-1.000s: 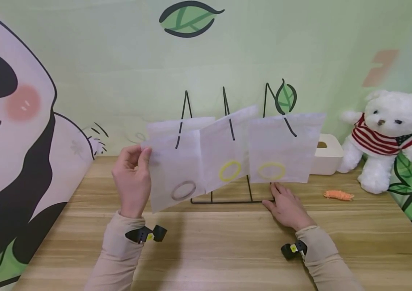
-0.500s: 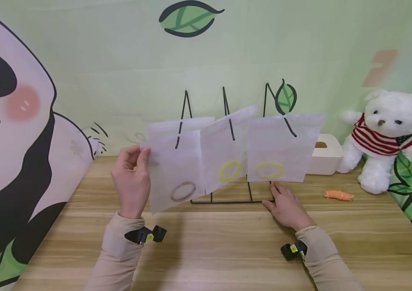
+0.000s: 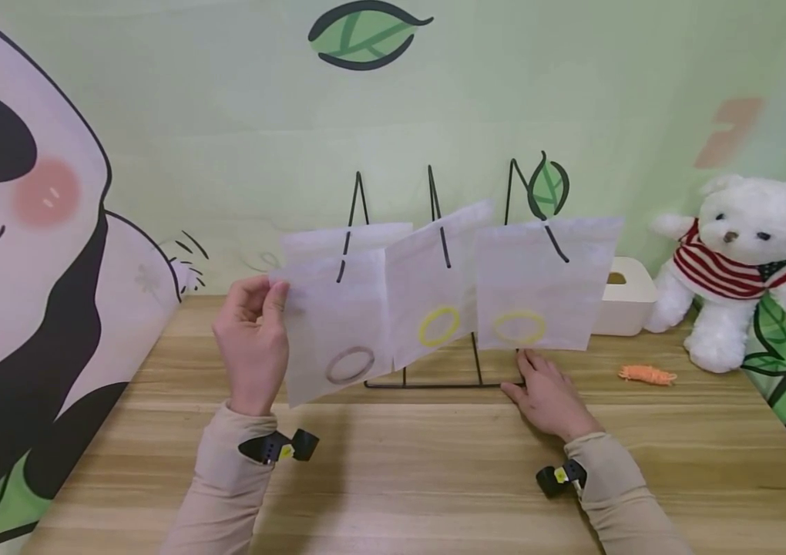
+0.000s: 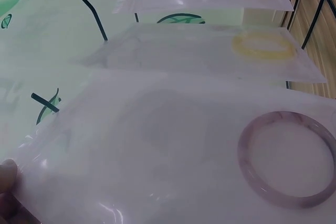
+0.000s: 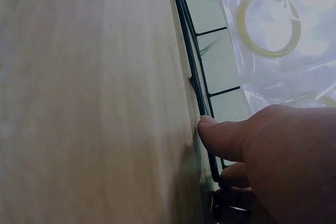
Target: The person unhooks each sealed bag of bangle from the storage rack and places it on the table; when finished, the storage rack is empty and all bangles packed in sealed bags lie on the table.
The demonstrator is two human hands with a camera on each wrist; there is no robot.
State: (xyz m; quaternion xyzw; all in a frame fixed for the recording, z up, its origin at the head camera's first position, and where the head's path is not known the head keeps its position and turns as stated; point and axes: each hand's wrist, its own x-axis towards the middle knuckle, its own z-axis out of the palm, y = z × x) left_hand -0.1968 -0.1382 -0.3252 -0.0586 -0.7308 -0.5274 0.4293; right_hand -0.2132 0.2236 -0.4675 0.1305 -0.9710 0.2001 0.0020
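Several clear plastic bags hang from the hooks of a black wire rack (image 3: 445,386). My left hand (image 3: 252,339) pinches the left edge of the leftmost bag (image 3: 313,324) between thumb and fingers, and this bag hangs on the left hook. Inside it lies a purplish-grey bangle (image 4: 244,156). The middle bag (image 3: 410,285) and the right bag (image 3: 539,281) each contain a yellow bangle (image 5: 242,22). My right hand (image 3: 552,397) holds the front right corner of the rack's base, thumb along the bar, other fingers partly hidden.
A bundle of orange cord (image 3: 646,375) lies on the wooden table (image 3: 400,478) to the right. Behind it sit a white teddy bear (image 3: 719,331) in a striped shirt and a white tissue box (image 3: 625,312). A green printed wall (image 3: 226,116) stands close behind the rack.
The right bag sways slightly on its hook. Both hands keep their holds and places, while the head view shifts a little.
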